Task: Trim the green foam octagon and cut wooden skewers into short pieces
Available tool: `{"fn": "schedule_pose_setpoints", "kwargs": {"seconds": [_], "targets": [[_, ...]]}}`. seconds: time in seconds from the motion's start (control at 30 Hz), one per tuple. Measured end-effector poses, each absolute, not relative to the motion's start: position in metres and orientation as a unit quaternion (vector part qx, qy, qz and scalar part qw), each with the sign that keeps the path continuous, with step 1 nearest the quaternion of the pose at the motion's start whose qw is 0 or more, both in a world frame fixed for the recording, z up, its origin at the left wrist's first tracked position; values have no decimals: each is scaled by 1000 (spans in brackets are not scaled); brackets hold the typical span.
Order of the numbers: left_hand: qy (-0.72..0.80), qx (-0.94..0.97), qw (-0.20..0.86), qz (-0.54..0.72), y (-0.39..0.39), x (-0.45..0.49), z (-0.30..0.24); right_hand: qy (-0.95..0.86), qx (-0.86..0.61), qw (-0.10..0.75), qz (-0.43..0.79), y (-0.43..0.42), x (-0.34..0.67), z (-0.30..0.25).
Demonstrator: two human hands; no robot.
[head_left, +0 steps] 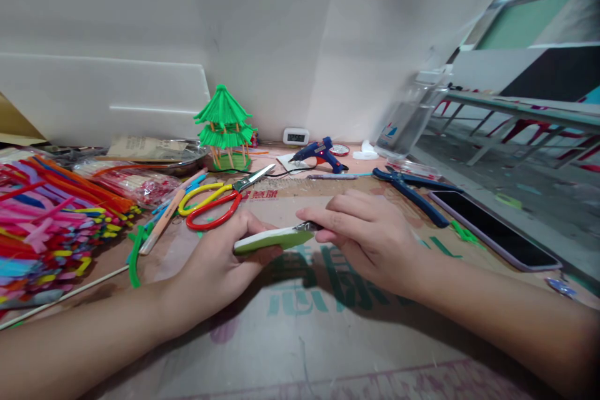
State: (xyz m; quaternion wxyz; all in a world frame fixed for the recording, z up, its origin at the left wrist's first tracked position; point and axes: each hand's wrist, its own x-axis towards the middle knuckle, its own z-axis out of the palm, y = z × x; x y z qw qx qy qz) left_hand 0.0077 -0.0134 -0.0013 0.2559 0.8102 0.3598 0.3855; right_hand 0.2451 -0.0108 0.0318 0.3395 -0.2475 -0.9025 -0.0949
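Note:
My left hand (244, 250) grips a thin flat piece (276, 239), green on the face toward me and white along its upper edge. The thumb lies on one side and the fingers on the other. At the piece's right end, my right hand (360, 231) pinches a small dark object (307, 225) with a black-and-silver look, which touches or nearly touches the white edge. Most of that object is hidden by the fingers, so its kind is unclear. Scissors (215, 206) with one yellow and one red handle lie just beyond my left hand, blades partly apart.
Left lie bundled colourful pipe cleaners (42, 225) and a pinkish pen-like stick (162, 215). Behind stand a green pipe-cleaner pavilion (224, 128), a small clock (295, 136) and a blue glue gun (319, 153). Right are blue-handled pliers (415, 197), a phone (492, 228) and a clear bottle (407, 115).

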Motion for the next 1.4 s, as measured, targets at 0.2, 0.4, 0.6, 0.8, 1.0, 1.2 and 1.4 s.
{"fn": "schedule_pose_setpoints", "kwargs": {"seconds": [0.2, 0.4, 0.6, 0.8, 1.0, 1.2, 1.4], "targets": [[353, 802, 264, 404, -13, 9, 2, -896, -264, 354, -52, -11, 246, 33], [363, 800, 232, 417, -12, 8, 3, -896, -258, 356, -63, -9, 248, 34], [344, 811, 241, 408, -12, 7, -1, -901, -252, 340, -97, -13, 246, 35], [348, 816, 235, 397, -12, 6, -2, -902, -251, 334, -105, -13, 245, 34], [362, 807, 255, 392, -13, 8, 1, -901, -254, 337, -103, -12, 245, 33], [363, 801, 264, 395, -13, 8, 3, -901, -257, 331, -109, -14, 245, 33], [361, 799, 280, 391, -14, 9, 1, -898, -260, 339, -99, -13, 243, 32]]}}
